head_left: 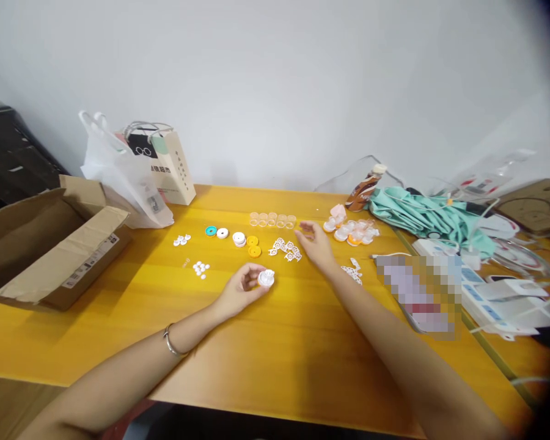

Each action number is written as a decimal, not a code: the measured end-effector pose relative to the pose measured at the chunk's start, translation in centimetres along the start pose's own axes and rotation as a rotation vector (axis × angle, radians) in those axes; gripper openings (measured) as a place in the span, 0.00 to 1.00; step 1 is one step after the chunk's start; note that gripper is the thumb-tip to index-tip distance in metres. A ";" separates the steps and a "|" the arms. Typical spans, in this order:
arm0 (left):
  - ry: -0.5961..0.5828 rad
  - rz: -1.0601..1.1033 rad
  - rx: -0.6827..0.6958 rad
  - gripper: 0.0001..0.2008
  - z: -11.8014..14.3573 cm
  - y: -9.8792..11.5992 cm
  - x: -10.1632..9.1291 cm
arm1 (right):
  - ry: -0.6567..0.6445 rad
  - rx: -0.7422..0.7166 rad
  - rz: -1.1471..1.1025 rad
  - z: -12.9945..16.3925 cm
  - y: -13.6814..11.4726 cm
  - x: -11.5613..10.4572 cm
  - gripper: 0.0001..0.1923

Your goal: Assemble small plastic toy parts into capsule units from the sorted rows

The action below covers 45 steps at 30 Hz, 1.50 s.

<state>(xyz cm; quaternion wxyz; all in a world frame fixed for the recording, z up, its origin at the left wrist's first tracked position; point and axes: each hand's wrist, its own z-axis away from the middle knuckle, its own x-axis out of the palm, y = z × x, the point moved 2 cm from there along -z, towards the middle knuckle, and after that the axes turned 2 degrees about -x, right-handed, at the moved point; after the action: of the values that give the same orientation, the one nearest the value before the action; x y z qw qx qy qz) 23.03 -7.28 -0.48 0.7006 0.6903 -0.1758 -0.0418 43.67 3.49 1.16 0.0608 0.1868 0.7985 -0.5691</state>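
Observation:
Between the fingertips of my left hand (244,288) is a round white plastic part (266,278) with a raised centre, held just above the table. My right hand (315,244) has its fingers apart and nothing in them. It reaches beside a cluster of white lattice pieces (285,249) and close to a row of clear cups (273,220). To the left of the lattice pieces lie yellow discs (253,246), white discs (239,239) and a teal disc (211,231). Small white caps (200,269) and other little white parts (181,240) lie farther left.
An open cardboard box (89,263) stands at the left, before a white plastic bag (119,171) and a paper bag (176,168). Assembled clear-and-orange pieces (351,231), a bottle (365,188), a green umbrella (417,214) and a power strip (481,299) crowd the right.

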 end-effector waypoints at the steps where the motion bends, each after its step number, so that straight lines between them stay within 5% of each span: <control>1: -0.003 -0.002 -0.002 0.19 0.0 0.0 0.0 | 0.013 0.019 -0.002 -1.5 0.8 0.4 0.20; 5: -0.018 -0.004 -0.022 0.18 0.1 0.0 0.0 | 0.053 0.053 -0.029 -5.1 3.6 2.5 0.28; 9: -0.022 0.051 -0.061 0.18 0.2 -0.2 -0.1 | 0.100 0.076 -0.082 -6.0 4.7 3.4 0.26; 16: -0.051 0.092 -0.125 0.19 0.2 -0.1 -0.3 | 0.238 0.075 -0.242 -1.7 1.5 1.6 0.20; 21: -0.033 0.108 -0.113 0.25 0.3 0.2 0.2 | -0.030 0.112 -0.544 6.3 -2.4 1.5 0.17; 25: -0.069 0.135 -0.112 0.27 0.6 0.3 0.6 | -0.174 0.137 -0.608 9.9 -4.2 1.7 0.18; 36: -0.093 0.144 -0.091 0.25 0.8 0.7 0.6 | -0.299 -0.082 -0.404 11.4 -4.3 2.0 0.13; 45: -0.087 0.137 -0.070 0.24 0.8 0.8 0.5 | -0.313 -0.068 -0.376 11.4 -4.6 1.8 0.13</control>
<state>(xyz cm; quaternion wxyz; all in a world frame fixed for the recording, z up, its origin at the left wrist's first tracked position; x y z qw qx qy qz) 23.11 -8.18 0.34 0.7173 0.6492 -0.2514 -0.0298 39.00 -8.03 0.70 0.0830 -0.0575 0.8187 -0.5653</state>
